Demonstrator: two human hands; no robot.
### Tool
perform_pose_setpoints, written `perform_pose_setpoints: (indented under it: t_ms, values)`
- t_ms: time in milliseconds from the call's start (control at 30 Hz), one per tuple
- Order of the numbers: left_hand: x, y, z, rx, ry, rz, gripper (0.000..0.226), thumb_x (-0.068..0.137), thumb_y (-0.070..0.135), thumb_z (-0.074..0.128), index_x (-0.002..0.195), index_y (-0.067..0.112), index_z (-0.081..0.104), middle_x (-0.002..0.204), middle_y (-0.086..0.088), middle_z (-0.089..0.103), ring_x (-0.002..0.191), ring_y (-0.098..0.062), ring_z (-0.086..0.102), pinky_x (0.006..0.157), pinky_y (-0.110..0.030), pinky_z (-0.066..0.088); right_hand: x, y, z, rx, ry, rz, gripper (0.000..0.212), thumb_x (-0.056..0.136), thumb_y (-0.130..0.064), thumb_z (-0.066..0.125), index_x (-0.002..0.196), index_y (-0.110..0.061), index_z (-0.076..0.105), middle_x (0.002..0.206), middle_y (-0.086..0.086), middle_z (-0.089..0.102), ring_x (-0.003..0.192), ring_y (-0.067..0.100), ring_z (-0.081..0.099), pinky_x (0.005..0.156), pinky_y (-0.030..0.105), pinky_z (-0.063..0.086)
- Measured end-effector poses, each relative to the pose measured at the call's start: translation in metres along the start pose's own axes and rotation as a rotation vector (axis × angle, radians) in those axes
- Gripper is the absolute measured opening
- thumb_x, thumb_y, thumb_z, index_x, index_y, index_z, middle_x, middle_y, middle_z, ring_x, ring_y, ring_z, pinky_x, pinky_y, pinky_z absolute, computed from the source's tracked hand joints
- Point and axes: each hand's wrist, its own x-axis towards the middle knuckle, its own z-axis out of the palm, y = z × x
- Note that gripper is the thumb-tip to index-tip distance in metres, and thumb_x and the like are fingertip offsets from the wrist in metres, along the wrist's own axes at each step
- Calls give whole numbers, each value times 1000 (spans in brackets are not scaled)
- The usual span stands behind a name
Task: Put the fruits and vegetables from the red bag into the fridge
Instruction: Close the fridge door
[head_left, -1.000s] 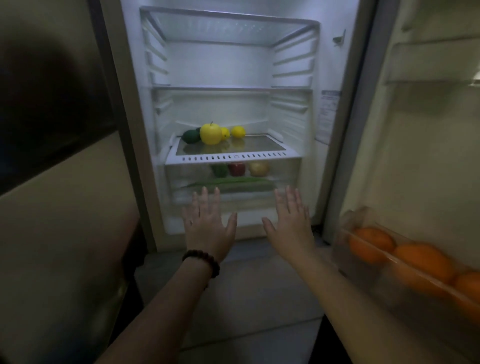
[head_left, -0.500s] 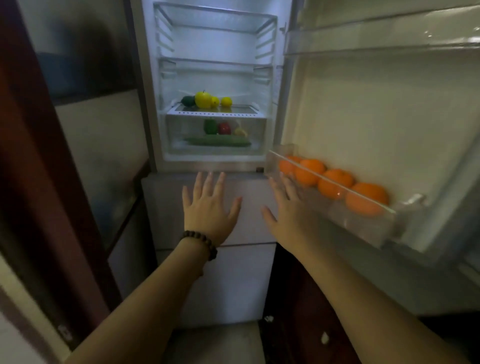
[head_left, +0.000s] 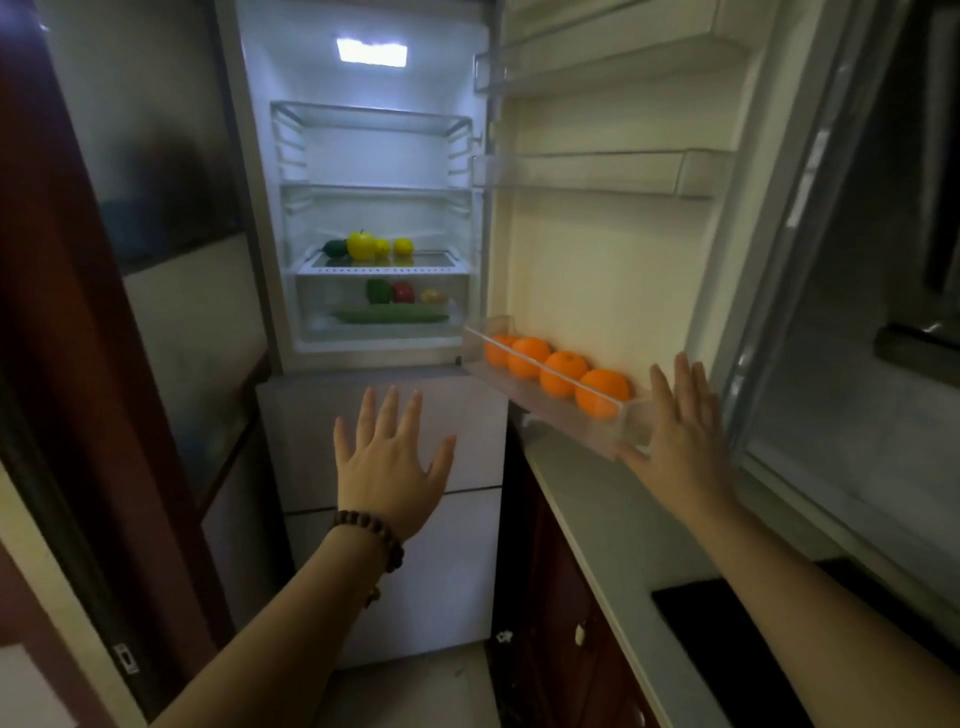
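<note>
The fridge (head_left: 363, 156) stands open and lit. A yellow apple (head_left: 360, 245), an avocado (head_left: 334, 247) and two lemons (head_left: 402, 246) sit on its lower glass shelf. Below, the crisper drawer (head_left: 384, 332) holds a cucumber (head_left: 390, 316), a green pepper (head_left: 378, 291), a red one (head_left: 403, 292) and a yellow fruit (head_left: 434, 296). Several oranges (head_left: 558, 373) fill the bottom bin of the open door (head_left: 597, 260). My left hand (head_left: 392, 460) is spread and empty before the lower drawers. My right hand (head_left: 680, 441) is spread at the door bin's outer end. No red bag shows.
A pale countertop (head_left: 597, 519) with a black hob (head_left: 727, 649) runs under the open door on the right, dark red cabinets below it. A dark red door frame (head_left: 78, 364) stands on the left. The fridge's closed white lower drawers (head_left: 415, 571) face me.
The view has pulled back and up from the fridge, showing the whole cavity. My right hand moved right to the door bin's end; my left hand stayed spread in front.
</note>
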Motion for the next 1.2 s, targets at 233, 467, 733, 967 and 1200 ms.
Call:
perform_pose_setpoints:
  t_ms: [233, 467, 733, 967, 1200]
  values:
    - [-20, -6, -9, 3, -17, -9, 70, 90, 63, 23, 150, 28, 12, 159, 0, 10, 146, -20, -4, 117, -48, -5, -12, 11, 16, -71, -319, -72, 100, 74, -39, 74, 149, -14, 13, 158, 4, 12, 146, 22, 8, 117, 47, 13]
    - [-26, -20, -13, 26, -9, -24, 70, 90, 64, 23, 150, 28, 11, 159, 1, 10, 146, -19, -5, 115, -46, -6, -7, 5, 25, -60, -297, -61, 97, 76, -29, 74, 149, -11, 12, 158, 9, 11, 145, 26, 11, 116, 47, 13]
    - [-30, -31, -9, 45, -4, -30, 71, 89, 66, 23, 149, 31, 9, 159, 2, 9, 145, -18, -5, 112, -46, -10, 5, -3, 30, -82, -142, -165, 81, 62, -18, 79, 134, -7, 44, 131, 15, 52, 123, 34, 48, 109, 55, 25]
    - [-29, -29, -12, 33, -12, -40, 71, 89, 66, 24, 149, 31, 9, 159, 2, 9, 146, -19, -5, 112, -46, -10, -9, -57, 37, 27, -185, -227, 84, 65, -25, 70, 141, -11, 37, 134, 15, 44, 125, 41, 39, 111, 52, 27]
    - [-27, -36, -27, 42, -23, -75, 70, 91, 63, 26, 150, 29, 9, 159, 2, 6, 146, -18, -6, 113, -46, -9, -20, -128, 6, 50, -41, -501, 67, 82, -19, 53, 145, -18, 31, 153, 11, 29, 143, 27, 20, 118, 47, 5]
